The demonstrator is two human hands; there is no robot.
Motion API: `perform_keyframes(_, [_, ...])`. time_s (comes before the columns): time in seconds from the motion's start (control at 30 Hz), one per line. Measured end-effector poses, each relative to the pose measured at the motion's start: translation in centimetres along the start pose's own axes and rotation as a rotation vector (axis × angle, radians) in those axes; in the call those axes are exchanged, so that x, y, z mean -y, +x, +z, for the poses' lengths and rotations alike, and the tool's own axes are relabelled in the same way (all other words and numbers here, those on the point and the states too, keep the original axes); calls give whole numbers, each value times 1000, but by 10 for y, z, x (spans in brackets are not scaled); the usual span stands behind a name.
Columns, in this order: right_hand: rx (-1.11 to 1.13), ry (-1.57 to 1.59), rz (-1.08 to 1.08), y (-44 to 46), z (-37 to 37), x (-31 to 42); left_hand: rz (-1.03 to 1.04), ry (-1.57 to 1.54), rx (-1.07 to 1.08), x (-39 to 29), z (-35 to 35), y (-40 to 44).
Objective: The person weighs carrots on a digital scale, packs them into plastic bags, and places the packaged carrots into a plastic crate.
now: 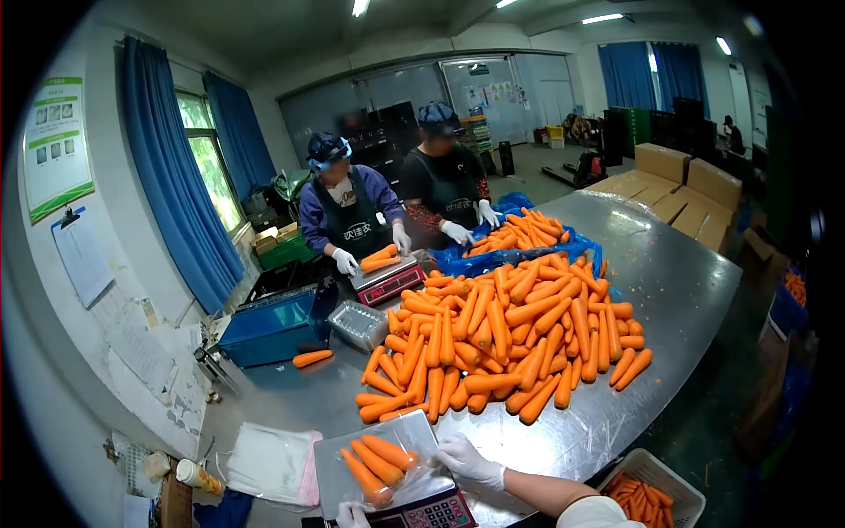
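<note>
Three carrots (380, 466) lie side by side on the flat metal pan of a digital scale (332, 453), with a clear plastic bag (421, 487) about them. My right hand (471, 459), in a white glove, is closed on the bag's edge at the right of the pan. My left hand (353, 516), also gloved, pinches the bag at the near side and is partly cut off by the lower edge of the view. Below the pan shows the scale's red keypad (437, 512). Just beyond the scale spreads a large heap of loose carrots (502, 339).
Flat clear bags (271, 462) are stacked left of the scale. Across the metal table (678, 290), two co-workers stand by a second scale (389, 280) and a blue bag of carrots (581, 242). A clear plastic tub (358, 324) is at left, a crate of carrots (687, 493) lower right.
</note>
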State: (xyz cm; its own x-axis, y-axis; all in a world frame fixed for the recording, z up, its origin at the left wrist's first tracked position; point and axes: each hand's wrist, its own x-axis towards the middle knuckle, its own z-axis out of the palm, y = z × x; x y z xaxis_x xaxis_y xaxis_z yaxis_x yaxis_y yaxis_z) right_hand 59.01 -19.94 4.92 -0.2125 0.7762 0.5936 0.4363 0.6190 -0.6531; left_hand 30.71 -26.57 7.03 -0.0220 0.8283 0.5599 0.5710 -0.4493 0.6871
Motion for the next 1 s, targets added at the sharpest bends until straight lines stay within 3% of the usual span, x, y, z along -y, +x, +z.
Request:
perform_keyframes(0.03, [4, 2, 7, 6, 5, 8, -7, 0, 4, -8, 0, 3])
perform_keyframes(0.1, [15, 3, 466, 17, 4, 33, -459, -356, 1, -30, 0, 14])
perform_keyframes(0.13, [-1, 109, 591, 20, 0, 42, -632, -530, -42, -20, 2, 10])
perform_keyframes(0.23, [137, 19, 694, 18, -12, 54, -480, -335, 122, 13, -4, -9])
perform_keyframes(0.3, [206, -43, 716, 9, -6, 35, -833, -413, 115, 8, -5, -13])
perform_keyframes(0.37, [386, 1, 838, 11, -12, 36, -946, -468, 138, 11, -5, -17])
perform_keyframes(0.53, [497, -15, 880, 15, -21, 43, -936, -555, 151, 10, -6, -36])
perform_keyframes(0.6, [640, -28, 875, 19, -27, 45, -965, -594, 193, 10, -4, -40])
perform_keyframes(0.73, [593, -206, 770, 21, -39, 71, -1055, -638, 160, 5, -2, -47])
perform_keyframes(0.8, [60, -563, 406, 24, -40, 90, -1102, -666, 149, 6, -1, -45])
perform_keyframes(0.83, [61, -560, 396, 30, -37, 96, -1098, -667, 139, 4, 0, -41])
perform_keyframes(0.9, [100, -197, 238, 38, -27, 113, -1075, -622, 153, -5, -4, -41])
perform_keyframes(0.97, [169, -186, -208, 44, -1, 138, -1088, -612, 147, -3, -3, -43])
perform_keyframes(1.0, [255, -226, -278, 45, 12, 142, -1074, -596, 148, -3, -3, -44])
